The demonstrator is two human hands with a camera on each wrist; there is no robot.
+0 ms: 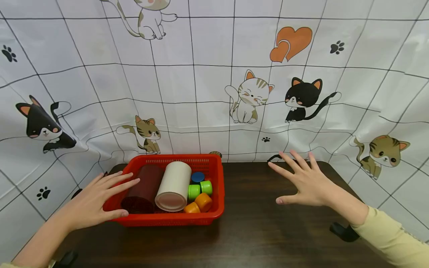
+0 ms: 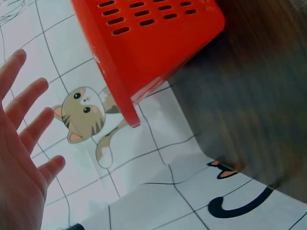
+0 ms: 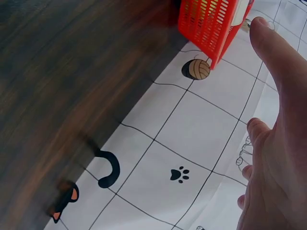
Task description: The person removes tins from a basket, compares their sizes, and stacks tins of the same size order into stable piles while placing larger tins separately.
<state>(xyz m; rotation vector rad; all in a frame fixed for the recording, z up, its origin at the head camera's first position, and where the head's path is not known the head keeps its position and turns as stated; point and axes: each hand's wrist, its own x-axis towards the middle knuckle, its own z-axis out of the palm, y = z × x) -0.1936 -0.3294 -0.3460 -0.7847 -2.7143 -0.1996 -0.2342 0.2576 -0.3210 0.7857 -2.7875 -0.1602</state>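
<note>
My left hand (image 1: 95, 201) is spread with straight fingers at the left side of a red plastic basket (image 1: 219, 190), overlapping its rim in the head view. In the left wrist view the fingers stand apart from the basket wall (image 2: 144, 62), with nothing held. Over the right part of the table, my right hand (image 1: 306, 182) also has its fingers spread and holds nothing. Inside the basket lie a dark brown cylinder (image 1: 145, 188) and a cream cylinder (image 1: 175, 180), side by side. Right of them are a blue round piece (image 1: 197, 177), two green ones (image 1: 194, 192) and two orange ones (image 1: 203, 202).
The basket stands on the left half of a dark wooden table (image 1: 248, 230). A white sheet (image 1: 207, 85) with a grid and printed cats rises behind the table and along both sides. In the right wrist view, the table edge meets this sheet.
</note>
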